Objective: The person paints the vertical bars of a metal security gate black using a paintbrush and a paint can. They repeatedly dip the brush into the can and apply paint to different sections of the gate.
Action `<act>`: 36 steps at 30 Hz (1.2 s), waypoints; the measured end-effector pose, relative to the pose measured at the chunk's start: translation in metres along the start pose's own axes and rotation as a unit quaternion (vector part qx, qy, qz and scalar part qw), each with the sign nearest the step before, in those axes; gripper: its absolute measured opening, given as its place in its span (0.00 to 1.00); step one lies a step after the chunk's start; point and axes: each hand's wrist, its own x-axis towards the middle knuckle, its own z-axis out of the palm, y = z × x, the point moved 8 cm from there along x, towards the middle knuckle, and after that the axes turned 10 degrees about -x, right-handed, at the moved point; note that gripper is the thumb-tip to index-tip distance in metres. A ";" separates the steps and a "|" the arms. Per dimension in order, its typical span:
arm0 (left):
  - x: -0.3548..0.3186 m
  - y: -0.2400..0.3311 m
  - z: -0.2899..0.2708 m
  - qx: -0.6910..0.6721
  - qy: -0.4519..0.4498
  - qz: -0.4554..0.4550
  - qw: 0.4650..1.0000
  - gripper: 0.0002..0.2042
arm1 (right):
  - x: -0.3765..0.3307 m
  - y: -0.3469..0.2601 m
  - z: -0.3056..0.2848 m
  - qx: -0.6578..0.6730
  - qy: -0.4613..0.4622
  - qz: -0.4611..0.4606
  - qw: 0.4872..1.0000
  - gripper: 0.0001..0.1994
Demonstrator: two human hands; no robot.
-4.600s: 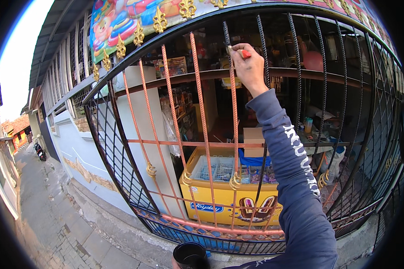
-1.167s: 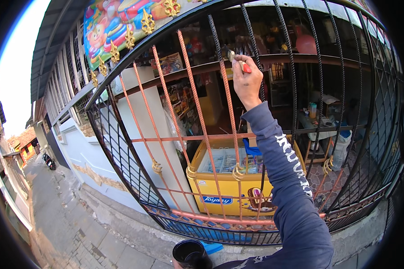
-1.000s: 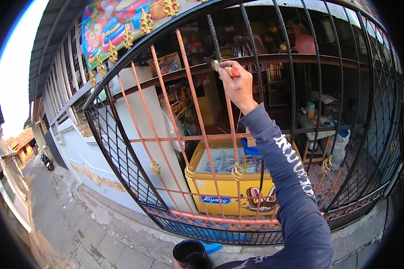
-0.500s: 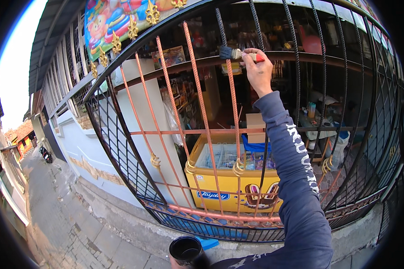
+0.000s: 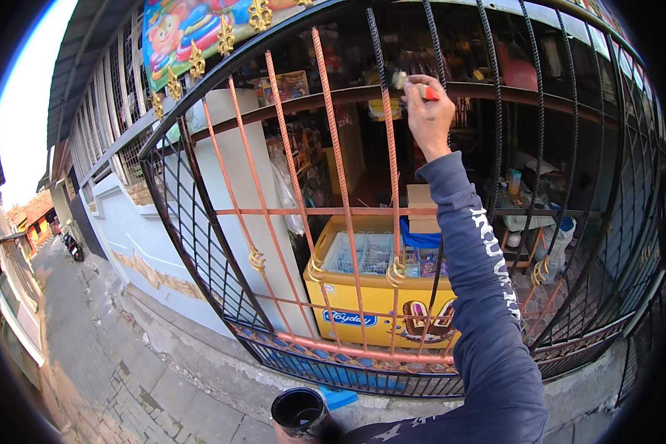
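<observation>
My right hand (image 5: 431,117) is closed around a paintbrush (image 5: 400,80) with a red-tipped handle, raised near the top rail of a metal gate (image 5: 325,96). Its dark bristles are hard to make out against the shaded shop. Just left of the brush, a twisted bar (image 5: 389,133) is black at the top and reddish-brown below. Bars farther right are black; several to the left are reddish-brown. Low in the view, my left hand (image 5: 280,435), mostly cut off, holds a black cup (image 5: 300,408) with dark liquid inside.
Behind the bars stands a yellow chest freezer (image 5: 381,307) with a cardboard box (image 5: 422,211) near it. Gold ornaments (image 5: 397,272) sit on some bars. A paved lane (image 5: 140,377) runs off left beside a pale blue wall (image 5: 155,240). A blue object (image 5: 338,398) lies beyond the cup.
The brush has come off the bar to its right side and turned, with my right hand slightly higher. The cup has shifted slightly left. The view has moved a little.
</observation>
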 end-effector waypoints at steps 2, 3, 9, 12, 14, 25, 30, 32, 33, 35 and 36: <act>0.002 0.003 0.001 0.015 -0.003 0.000 1.000 0.42 | -0.009 -0.009 0.015 -0.064 -0.082 -0.048 0.993 0.07; 0.003 0.006 0.002 0.021 0.000 -0.002 1.000 0.42 | -0.008 -0.005 0.008 0.005 -0.047 -0.013 0.999 0.07; 0.007 0.013 0.011 0.008 -0.042 -0.056 0.998 0.40 | -0.002 0.001 0.011 -0.008 -0.133 0.048 0.990 0.08; 0.011 0.007 0.010 -0.009 -0.041 -0.056 0.998 0.38 | 0.006 -0.006 -0.011 0.069 -0.028 0.023 0.997 0.07; 0.013 -0.002 0.009 0.001 -0.046 -0.076 0.996 0.38 | 0.008 -0.004 -0.005 0.070 -0.049 0.044 0.995 0.09; 0.004 0.004 0.004 0.005 -0.034 -0.036 0.999 0.44 | 0.018 -0.013 0.001 0.052 -0.099 0.050 0.992 0.08; 0.006 -0.007 0.000 -0.001 -0.017 -0.048 0.999 0.44 | 0.026 -0.045 0.017 -0.105 -0.143 -0.103 0.979 0.10; 0.006 -0.013 -0.001 -0.004 -0.006 -0.065 0.998 0.45 | 0.025 -0.064 0.028 -0.206 -0.159 -0.192 0.946 0.10; 0.007 -0.013 0.000 -0.009 -0.007 -0.052 0.999 0.45 | 0.028 -0.074 0.034 -0.216 -0.165 -0.220 0.937 0.10; 0.009 -0.012 -0.001 -0.018 -0.007 -0.028 0.999 0.45 | 0.033 -0.090 0.050 -0.215 -0.216 -0.252 0.919 0.11; 0.009 -0.012 -0.001 0.003 -0.014 -0.019 1.000 0.44 | 0.038 -0.090 0.059 -0.278 -0.246 -0.238 0.898 0.12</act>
